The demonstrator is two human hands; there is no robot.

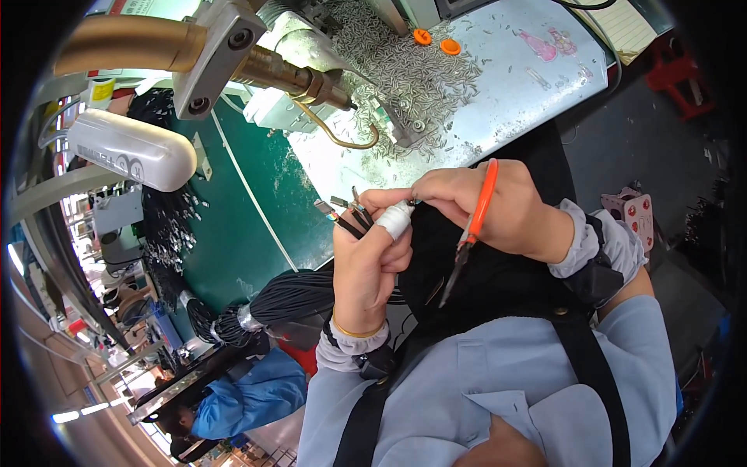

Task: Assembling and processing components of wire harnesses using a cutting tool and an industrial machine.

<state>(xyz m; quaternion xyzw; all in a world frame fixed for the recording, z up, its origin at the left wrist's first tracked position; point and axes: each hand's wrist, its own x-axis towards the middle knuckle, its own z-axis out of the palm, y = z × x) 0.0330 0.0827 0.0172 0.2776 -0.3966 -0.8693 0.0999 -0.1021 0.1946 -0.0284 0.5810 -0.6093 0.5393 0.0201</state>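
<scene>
A: Orange plastic was the first thing I noticed in the head view: the orange-handled small scissors [471,226] hung from the right hand [498,212], with the dark blades pointing down and away from the work. I think they were kept there so that the fingertips stayed free.

B: So was the right hand clenched on the scissors?

A: Yes, its fingers were closed around the handle loop, while thumb and forefinger pinched toward the wire ends. The left hand [372,261] was closed around a few thin black wires with stripped metal tips [346,214]. It held them upright, just above the fist, touching the right fingertips. One left finger carried a white wrapped tape cover [397,219], probably as protection against the sharp tips.

B: Where did the wires come from?

A: I could not follow them fully. A thick black bundle of wires tied with a grey band [268,307] lay just below the left wrist, on the green work mat [241,233]. It was near enough to pull from.

B: And behind the hands?

A: A heap of small silver metal pieces [412,70] lay on the pale grey table [513,86], under a brass-coloured machine arm [233,58], well apart from both hands.
</scene>
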